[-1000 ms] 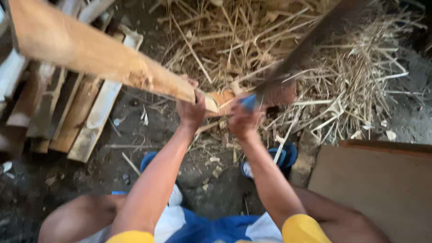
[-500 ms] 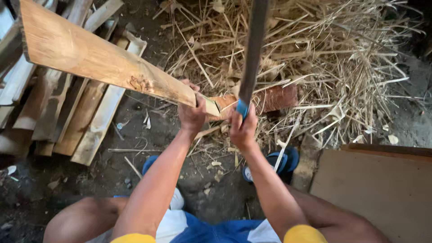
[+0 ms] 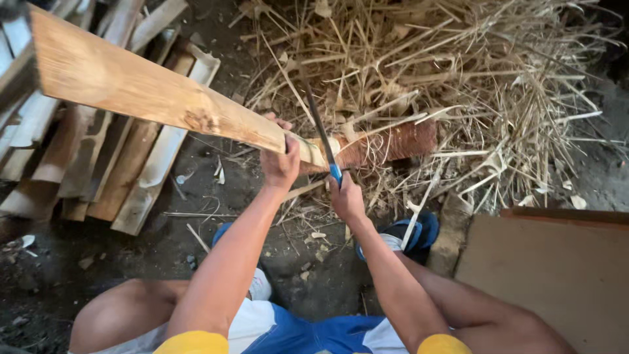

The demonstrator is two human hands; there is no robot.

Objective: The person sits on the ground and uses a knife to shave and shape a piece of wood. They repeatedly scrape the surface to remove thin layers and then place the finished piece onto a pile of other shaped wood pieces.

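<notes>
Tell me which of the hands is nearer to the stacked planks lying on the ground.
Left. The left hand grips the wooden board closer to the stacked planks; the right hand, holding the blade, is farther.

This is a rough outdoor woodworking spot on bare dirt ground (image 3: 196, 216). Left of the hands, split wooden slats (image 3: 98, 164) lie stacked; beyond them spreads a heap of dry straw-like slivers (image 3: 458, 85). A flat brown board (image 3: 550, 275) lies to the right.
</notes>
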